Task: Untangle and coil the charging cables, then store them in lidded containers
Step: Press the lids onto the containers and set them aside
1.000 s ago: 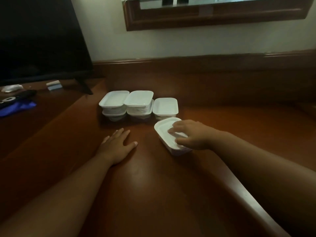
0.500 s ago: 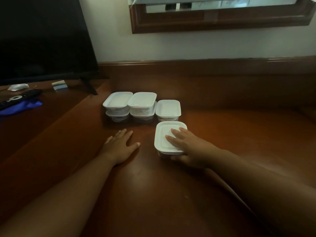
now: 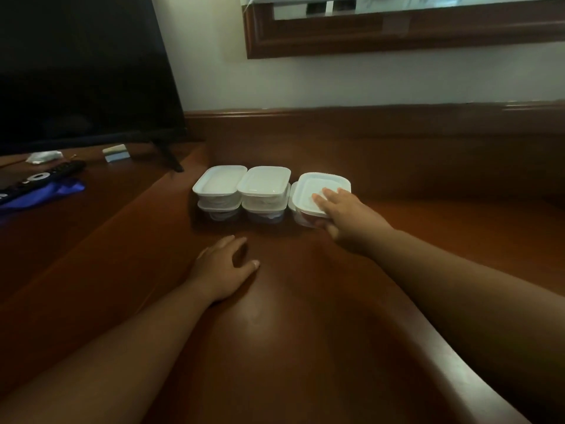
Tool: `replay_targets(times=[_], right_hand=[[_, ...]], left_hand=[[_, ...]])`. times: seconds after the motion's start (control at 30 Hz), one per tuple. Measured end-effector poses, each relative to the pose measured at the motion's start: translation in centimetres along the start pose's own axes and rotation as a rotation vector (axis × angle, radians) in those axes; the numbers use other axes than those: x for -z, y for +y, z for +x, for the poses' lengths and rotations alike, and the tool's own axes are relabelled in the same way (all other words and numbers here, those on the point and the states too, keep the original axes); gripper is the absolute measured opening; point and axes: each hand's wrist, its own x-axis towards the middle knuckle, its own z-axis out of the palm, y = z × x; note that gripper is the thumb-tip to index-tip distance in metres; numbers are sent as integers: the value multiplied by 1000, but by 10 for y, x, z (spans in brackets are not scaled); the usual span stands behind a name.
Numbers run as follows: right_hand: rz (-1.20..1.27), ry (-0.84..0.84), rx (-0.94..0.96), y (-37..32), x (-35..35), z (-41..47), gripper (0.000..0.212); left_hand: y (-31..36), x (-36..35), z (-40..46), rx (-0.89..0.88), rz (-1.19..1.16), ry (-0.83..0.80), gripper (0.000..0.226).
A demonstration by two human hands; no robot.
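I have the right hand (image 3: pixel 351 217) on the last lidded container (image 3: pixel 318 191), fingers (image 3: pixel 325 198) laid over the near part of its white lid and the thumb tucked under the front edge, so it is a pinch across the lid and wall. The container sits on top of the single container (image 3: pixel 294 206) at the right end of the row, tilted slightly, and I judge it is not yet squarely seated. To its left stand two finished stacks, the left stack (image 3: pixel 220 191) and the middle stack (image 3: pixel 264 191), each two high, touching one another. Pale coils show dimly through their clear walls; I cannot make out the cable in the one I hold.

The left hand (image 3: pixel 223 267) rests on the brown counter (image 3: pixel 305 332) in front of the stacks, well short of them, fingers loosely bent and holding nothing.

To do this well I would lower the held container until its base drops inside the raised rim of the lid beneath, line its long edge up with the middle stack beside it, and only then slide the thumb out. Releasing while it is tilted risks it sliding forward off the lower lid. A light press on the lid centre would confirm it has settled and the lid is shut. The left hand could steady the lower container if it shifts.
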Motion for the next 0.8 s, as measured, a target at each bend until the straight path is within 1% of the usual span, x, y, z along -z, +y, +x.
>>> replay_targets(times=[0.07,0.1,0.17,0.23,0.27,0.33,0.47,0.57,0.8], right_hand=[[-31,-43,7,7,-2,18,63],[-42,-55,12,10,-2,26,63],[-54,-60,23,11,-1,39,63],[-79,-50,29,10,1,49,63],[-97,-40,26,10,2,53,62],[-106,-31,8,10,4,59,61],[-30,-65,-40,13,5,70,61],[-10,-80,-37,16,3,74,61],[-36,-26,-58,9,1,74,58]], left_hand=[[1,5,0,-34,-94,139,64],[5,10,2,-76,-87,231,60],[17,21,14,-176,4,390,58],[31,33,33,-253,106,468,60],[38,37,44,-274,156,467,62],[47,42,63,-294,256,408,61],[61,39,86,-325,412,326,55],[67,34,93,-316,400,317,53],[72,32,96,-295,359,301,53]])
